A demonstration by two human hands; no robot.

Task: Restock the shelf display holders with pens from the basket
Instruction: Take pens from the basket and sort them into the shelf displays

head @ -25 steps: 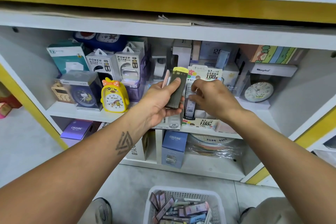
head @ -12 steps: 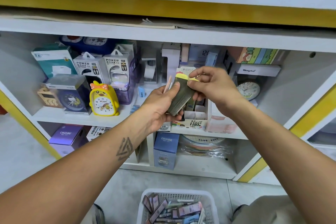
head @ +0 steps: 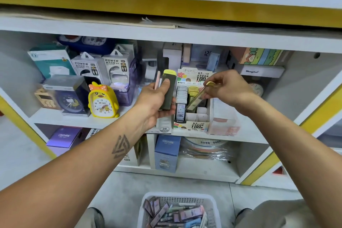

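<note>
My left hand (head: 154, 101) grips a stack of slim dark cases with yellow caps (head: 168, 91), plus a pink pen and a grey one behind them. My right hand (head: 228, 87) pinches a single yellow-capped case (head: 197, 99) by its top, tilted with its lower end over the cardboard display holder (head: 192, 126) on the shelf. The holder has rows of white-capped and yellow-capped cases at the back and empty slots in front. A white basket (head: 211, 204) of assorted cases and pens sits on the floor below.
Left on the shelf stand a yellow chick alarm clock (head: 102, 101), power bank boxes (head: 87, 66) and boxed clocks. A pink box (head: 224, 122) sits right of the holder. Blue and purple CRUHRE boxes (head: 167, 152) fill the lower shelf. My feet flank the basket.
My right hand drew one yellow-capped case off the stack in my left hand and carried it right and down toward the display holder. The view shifted slightly.
</note>
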